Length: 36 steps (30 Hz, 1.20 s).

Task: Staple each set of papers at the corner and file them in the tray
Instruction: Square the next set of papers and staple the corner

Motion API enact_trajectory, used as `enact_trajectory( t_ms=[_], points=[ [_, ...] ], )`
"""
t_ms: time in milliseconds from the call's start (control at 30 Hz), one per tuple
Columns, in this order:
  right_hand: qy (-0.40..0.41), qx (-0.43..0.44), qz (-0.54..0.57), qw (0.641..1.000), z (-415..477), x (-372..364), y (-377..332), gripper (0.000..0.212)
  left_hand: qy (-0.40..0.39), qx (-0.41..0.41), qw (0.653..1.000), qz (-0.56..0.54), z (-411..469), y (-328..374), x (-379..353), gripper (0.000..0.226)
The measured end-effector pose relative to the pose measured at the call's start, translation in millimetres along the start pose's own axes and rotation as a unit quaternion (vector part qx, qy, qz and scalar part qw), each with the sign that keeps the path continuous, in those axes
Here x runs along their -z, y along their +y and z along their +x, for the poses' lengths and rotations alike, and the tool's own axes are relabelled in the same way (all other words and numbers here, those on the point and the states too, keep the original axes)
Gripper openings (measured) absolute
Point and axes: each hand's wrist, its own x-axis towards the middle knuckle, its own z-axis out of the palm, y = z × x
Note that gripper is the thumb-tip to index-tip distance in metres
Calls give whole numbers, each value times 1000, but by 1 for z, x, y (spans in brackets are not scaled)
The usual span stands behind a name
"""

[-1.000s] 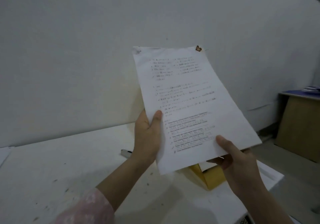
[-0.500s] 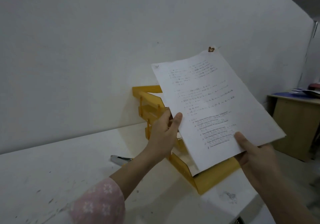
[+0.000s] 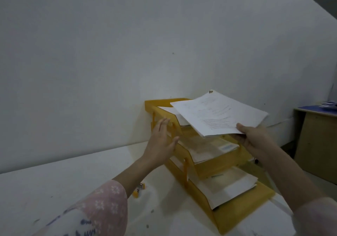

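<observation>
A yellow three-tier file tray (image 3: 237, 211) stands on the white table against the wall, with papers lying in each tier. My right hand (image 3: 255, 139) pinches the near edge of a set of printed papers (image 3: 217, 114), which lies almost flat above the top tier with its far end over that tier. My left hand (image 3: 162, 144) is off the papers, fingers straight, beside the left wall of the top and middle tiers. I cannot tell whether it touches the tray. A small dark mark sits at the papers' far corner.
A small yellow and metal object (image 3: 139, 189) lies on the white table (image 3: 54, 190) just under my left forearm. A wooden desk (image 3: 319, 144) with a blue top stands at the right, beyond the table. The pale wall is right behind the tray.
My left hand let go of the papers and moved to the tray's left side. My right hand lowered the papers from a steep tilt to nearly flat over the top tier.
</observation>
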Motion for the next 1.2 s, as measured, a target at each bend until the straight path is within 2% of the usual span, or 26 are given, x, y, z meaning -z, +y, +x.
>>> enact_trajectory(
  t_ms=[233,367,467,633,767,800,867,933,1000,1067,1133,1200],
  points=[
    [-11,-29,-120,992,46,-47,3,39,-62,-9,998,23,6,-8,-9,74],
    [26,28,-243,969,63,-59,7,50,-79,-23,996,20,8,-10,-12,78],
    [80,83,-357,927,67,-65,7,60,-84,-25,996,22,7,-10,-13,79],
    [111,140,-464,868,69,-77,8,83,-80,-29,996,26,9,-9,-11,77],
    [134,144,-588,784,70,-79,18,128,-61,-34,997,30,12,-6,-11,74],
    [139,167,-613,760,71,-77,20,130,-54,-39,997,32,13,-5,-10,74],
    [92,222,-658,713,71,-69,23,113,-40,-53,997,43,17,-3,-11,72],
    [-16,247,-690,681,70,-60,24,86,-32,-73,994,78,20,-3,-13,68],
    [-128,221,-721,644,67,-51,23,76,-22,-112,984,137,23,-5,-15,64],
    [-183,190,-748,609,66,-45,21,71,-10,-159,968,191,24,-6,-16,63],
    [-201,181,-755,597,69,-43,20,63,-18,-200,947,252,24,-2,-17,64],
    [-211,177,-745,608,72,-44,19,60,-32,-237,918,317,25,4,-21,68]
  ],
)
